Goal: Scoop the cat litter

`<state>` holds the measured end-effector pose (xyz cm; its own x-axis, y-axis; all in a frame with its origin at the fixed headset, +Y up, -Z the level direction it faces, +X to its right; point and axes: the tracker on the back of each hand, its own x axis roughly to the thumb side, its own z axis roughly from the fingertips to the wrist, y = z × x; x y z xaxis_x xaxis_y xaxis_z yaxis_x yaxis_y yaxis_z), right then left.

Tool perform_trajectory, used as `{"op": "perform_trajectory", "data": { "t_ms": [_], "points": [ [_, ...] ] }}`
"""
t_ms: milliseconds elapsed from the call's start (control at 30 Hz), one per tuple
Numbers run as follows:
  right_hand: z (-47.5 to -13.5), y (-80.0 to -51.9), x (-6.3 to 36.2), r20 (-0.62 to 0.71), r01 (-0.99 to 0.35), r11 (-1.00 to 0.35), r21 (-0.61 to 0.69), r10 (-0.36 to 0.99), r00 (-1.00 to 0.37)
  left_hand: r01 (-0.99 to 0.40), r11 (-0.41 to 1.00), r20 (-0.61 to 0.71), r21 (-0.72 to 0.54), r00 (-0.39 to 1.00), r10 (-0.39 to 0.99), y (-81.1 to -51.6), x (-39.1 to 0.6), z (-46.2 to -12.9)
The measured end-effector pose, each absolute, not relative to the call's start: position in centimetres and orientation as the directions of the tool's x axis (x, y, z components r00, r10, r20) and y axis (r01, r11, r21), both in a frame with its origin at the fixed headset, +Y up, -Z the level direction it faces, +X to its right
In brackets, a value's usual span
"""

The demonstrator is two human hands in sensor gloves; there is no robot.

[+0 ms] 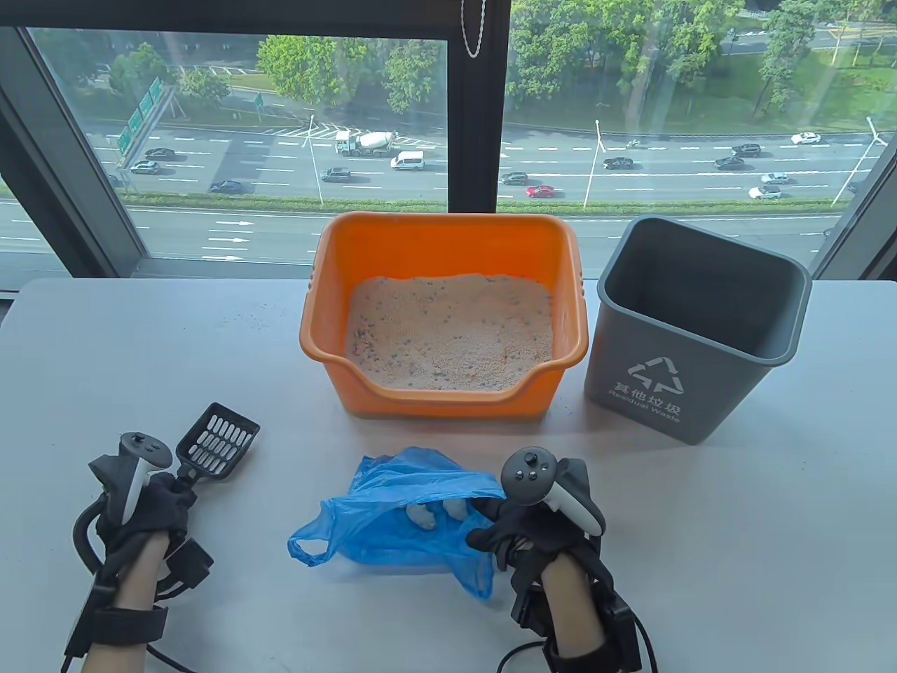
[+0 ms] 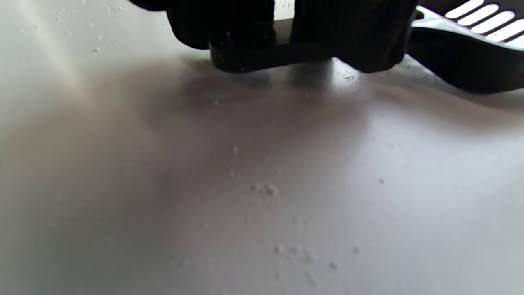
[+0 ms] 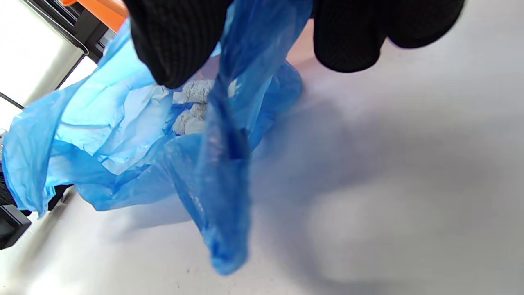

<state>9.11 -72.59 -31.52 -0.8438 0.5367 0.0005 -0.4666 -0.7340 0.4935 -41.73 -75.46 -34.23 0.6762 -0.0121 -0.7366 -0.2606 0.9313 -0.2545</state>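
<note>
Table view, left hand [image 1: 151, 508] grips scoop [image 1: 216, 442] handle, slotted head beyond fingers

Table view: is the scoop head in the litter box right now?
No, the scoop lies on the table left of the litter box, handle in the left hand.

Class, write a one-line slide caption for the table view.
Left hand holds black scoop; right hand grips blue bag before orange litter box.
</note>
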Motion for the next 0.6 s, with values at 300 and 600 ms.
{"op": "perform_trajectory", "data": {
  "t_ms": [300,600],
  "points": [
    [-29.8,-69.6,11.2,0.038,-0.544,-0.758,0.359,0.595,-0.803,-0.245,0.941,-0.673,-0.235,0.739,0.025,-74.0,-40.4,-33.4],
    [-28.5,-70.1,11.5,-0.118,-0.46,-0.829,0.317,0.446,-0.887,-0.285,0.956,-0.421,-0.074,0.878,0.229,-68.8,-35.1,-30.4]
  ]
}}
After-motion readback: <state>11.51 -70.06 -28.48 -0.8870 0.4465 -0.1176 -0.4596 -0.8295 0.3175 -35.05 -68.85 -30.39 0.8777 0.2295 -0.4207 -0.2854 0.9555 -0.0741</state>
